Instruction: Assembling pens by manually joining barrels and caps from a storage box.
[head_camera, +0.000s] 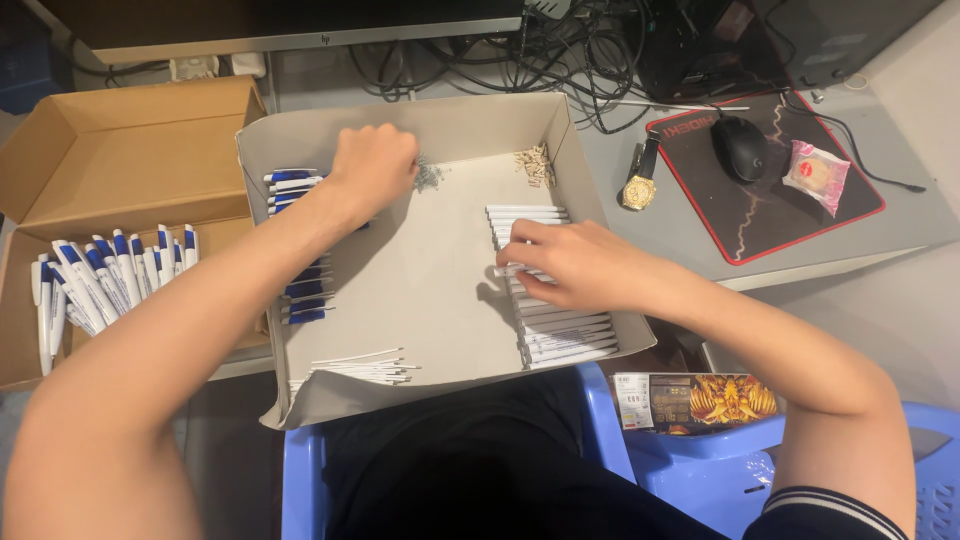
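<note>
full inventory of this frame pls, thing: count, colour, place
White tray box: 1, off-white, centre.
White pen barrels: a row, count unclear, tray right side.
Blue pen parts: a row, tray left side.
Thin refills: small bunch, white, tray front.
Small springs: little pile, grey, tray back.
Cardboard box: 1, brown, left.
Assembled pens: many, white and blue, in cardboard box.
Wristwatch: 1, gold.
Mouse: 1, black, on mat.
Wrapped snack: 1, pink.
Left hand: at springs.
Right hand: on white barrels.
</note>
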